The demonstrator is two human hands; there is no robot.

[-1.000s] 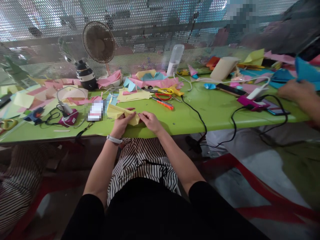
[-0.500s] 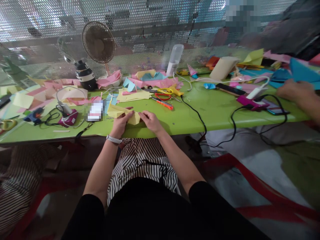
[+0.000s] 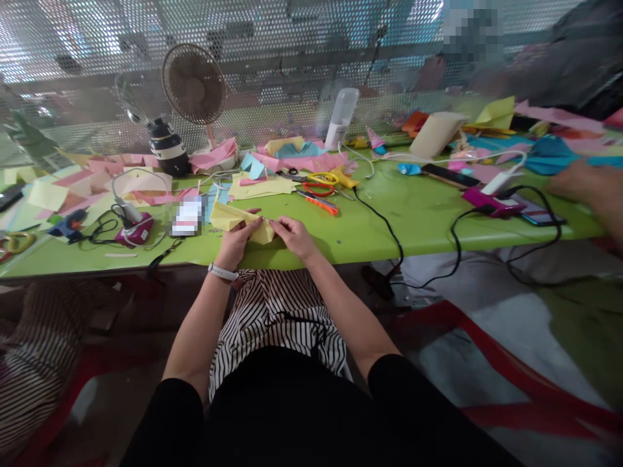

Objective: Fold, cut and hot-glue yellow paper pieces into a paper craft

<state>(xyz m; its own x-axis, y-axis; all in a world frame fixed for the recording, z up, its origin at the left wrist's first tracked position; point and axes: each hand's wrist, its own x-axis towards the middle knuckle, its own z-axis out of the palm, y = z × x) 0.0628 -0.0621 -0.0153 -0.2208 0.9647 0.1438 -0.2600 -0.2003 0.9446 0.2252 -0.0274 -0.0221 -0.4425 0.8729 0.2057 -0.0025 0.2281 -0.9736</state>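
My left hand (image 3: 237,239) holds the folded yellow paper (image 3: 226,218) at the front edge of the green table (image 3: 372,227), and my right hand (image 3: 294,236) pinches the paper's right end. I think gentle, even pressure is best, so the sheet does not tear.

Well to the right of the person's fingers (image 3: 282,224), a co-worker's hand (image 3: 581,185) has dropped lower and blurred. Blue paper (image 3: 606,161), raised there a second ago, now shows only as a low strip beyond that hand, uncovering red and pink paper (image 3: 581,133). Between the person's fingers, the yellow paper's (image 3: 260,232) end has tilted slightly.
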